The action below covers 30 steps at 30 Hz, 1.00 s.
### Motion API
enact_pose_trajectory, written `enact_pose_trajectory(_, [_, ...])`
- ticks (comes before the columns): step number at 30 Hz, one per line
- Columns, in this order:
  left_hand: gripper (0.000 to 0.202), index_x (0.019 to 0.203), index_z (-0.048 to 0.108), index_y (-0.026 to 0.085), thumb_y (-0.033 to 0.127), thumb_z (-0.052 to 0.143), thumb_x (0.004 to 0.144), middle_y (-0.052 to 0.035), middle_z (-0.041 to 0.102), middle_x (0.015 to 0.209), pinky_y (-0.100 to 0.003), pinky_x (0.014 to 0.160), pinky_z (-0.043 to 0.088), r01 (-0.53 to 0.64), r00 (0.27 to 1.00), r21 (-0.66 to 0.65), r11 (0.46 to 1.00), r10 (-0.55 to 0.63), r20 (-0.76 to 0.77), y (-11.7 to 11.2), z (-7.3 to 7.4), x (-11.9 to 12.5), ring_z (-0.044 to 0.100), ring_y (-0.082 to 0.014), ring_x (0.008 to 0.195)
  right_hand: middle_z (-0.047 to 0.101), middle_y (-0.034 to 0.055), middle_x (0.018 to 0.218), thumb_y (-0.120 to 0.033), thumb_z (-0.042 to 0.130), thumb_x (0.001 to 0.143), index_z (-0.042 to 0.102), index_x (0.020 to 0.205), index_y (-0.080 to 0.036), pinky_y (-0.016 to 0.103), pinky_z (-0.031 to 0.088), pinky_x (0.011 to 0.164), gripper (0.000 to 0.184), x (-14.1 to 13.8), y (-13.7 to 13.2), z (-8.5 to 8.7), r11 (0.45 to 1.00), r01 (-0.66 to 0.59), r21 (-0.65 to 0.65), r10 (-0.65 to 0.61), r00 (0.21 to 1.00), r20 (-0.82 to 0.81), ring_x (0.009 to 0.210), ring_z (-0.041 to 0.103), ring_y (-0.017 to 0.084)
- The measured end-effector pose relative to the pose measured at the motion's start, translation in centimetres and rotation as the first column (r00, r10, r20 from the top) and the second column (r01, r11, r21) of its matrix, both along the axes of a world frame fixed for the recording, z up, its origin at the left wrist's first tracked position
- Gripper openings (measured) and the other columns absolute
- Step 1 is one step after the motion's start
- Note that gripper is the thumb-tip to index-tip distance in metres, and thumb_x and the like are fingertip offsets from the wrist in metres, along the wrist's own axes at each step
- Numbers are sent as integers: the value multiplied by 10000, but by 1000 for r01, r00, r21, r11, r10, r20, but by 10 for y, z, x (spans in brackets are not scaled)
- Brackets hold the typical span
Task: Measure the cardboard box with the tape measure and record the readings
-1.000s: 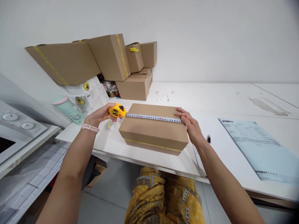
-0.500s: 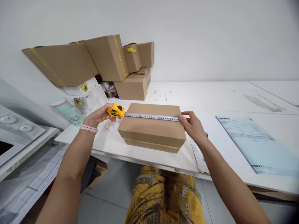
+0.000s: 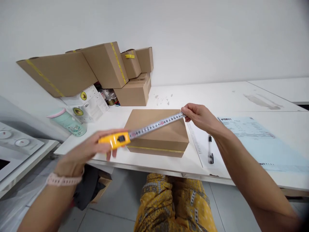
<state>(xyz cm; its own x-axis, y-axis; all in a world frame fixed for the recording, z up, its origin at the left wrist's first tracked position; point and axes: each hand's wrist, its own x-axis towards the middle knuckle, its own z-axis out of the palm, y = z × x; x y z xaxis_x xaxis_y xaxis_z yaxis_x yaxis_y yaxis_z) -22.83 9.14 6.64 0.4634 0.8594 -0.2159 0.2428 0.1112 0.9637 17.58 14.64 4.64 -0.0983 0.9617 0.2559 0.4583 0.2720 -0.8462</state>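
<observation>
A yellow tape measure (image 3: pixel 114 139) is gripped in my left hand (image 3: pixel 96 145), which is blurred and sits left of a cardboard box (image 3: pixel 156 129). The silver blade slants up to the right over the box top. My right hand (image 3: pixel 199 117) pinches the blade's far end just above the box's back right corner. The box lies closed on the white table, with a yellow strip along its front side.
Several cardboard boxes (image 3: pixel 131 93) are stacked at the back left, beside avocado-printed white boxes (image 3: pixel 89 109) and a mint tumbler (image 3: pixel 72 122). On the right are a spiral notebook (image 3: pixel 201 151), a pen (image 3: pixel 210 149) and a pale blue PONY sheet (image 3: pixel 260 141). A microwave (image 3: pixel 19 138) stands far left.
The tape measure has come toward me and down in my left hand, and its blade has gone from lying along the box top to slanting above it. My right hand has lifted.
</observation>
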Motion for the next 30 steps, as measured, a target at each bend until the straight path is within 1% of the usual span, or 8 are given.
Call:
enact_pose_trajectory(3, [688,1387,592,349,332,794,729,-101,705,1090,-263,500,564,97,956,-236,967,-25,293,-59,-43,41,742,-238,734,444,-8,660,-540,492,976,477,700,-227,290,290,567,417,-10,16,17,986,-149,76,136,978,156,604,347,134])
enact_pose_trajectory(6, [693,1391,514,303,429,782,764,-60,644,1059,-226,496,568,341,740,-289,894,-66,669,-93,-84,101,745,-205,688,446,-5,697,-431,458,994,453,698,-225,303,324,625,361,-28,50,15,958,-278,61,251,927,278,641,371,147])
enact_pose_trajectory(8, [698,1419,456,303,488,735,807,-42,619,1040,-223,480,571,296,623,-251,921,13,782,-97,-97,139,746,-201,673,476,3,718,-376,434,994,457,702,-223,313,354,683,331,-41,77,6,949,-310,53,281,910,304,677,413,159])
enact_pose_trajectory(10, [668,1426,436,282,513,680,848,-38,610,1002,-211,442,552,207,586,-244,948,79,806,-91,-98,164,740,-200,650,513,11,736,-364,412,996,485,731,-221,317,369,713,310,-51,101,-4,958,-287,30,266,920,288,699,447,168])
enact_pose_trajectory(12, [609,1384,477,238,523,642,871,-40,610,969,-202,419,537,136,603,-265,955,132,786,-81,-91,174,733,-197,634,559,24,762,-356,403,996,522,764,-214,314,378,729,297,-56,117,-12,968,-250,11,237,933,272,718,476,174])
enact_pose_trajectory(17, [453,1047,637,137,558,619,880,-54,626,939,-178,405,519,81,679,-351,933,206,704,-67,-77,158,710,-161,585,623,44,807,-291,432,968,559,758,-200,305,374,722,262,-58,126,-22,988,-154,-31,156,940,303,742,520,177])
enact_pose_trajectory(22, [467,1201,618,191,551,596,904,-71,673,997,-181,403,514,61,665,-380,923,246,705,-80,-76,150,708,-158,575,482,-10,638,-324,536,915,453,604,-211,300,317,659,341,-55,122,-25,979,-202,-41,205,932,298,641,417,146])
enact_pose_trajectory(30, [528,1163,658,148,587,601,875,-177,624,1301,-179,398,501,1,707,-404,915,285,647,-95,-72,167,688,-129,576,409,-29,621,-347,574,895,429,597,-210,302,280,633,359,-54,119,-26,967,-241,-86,255,936,243,621,348,130])
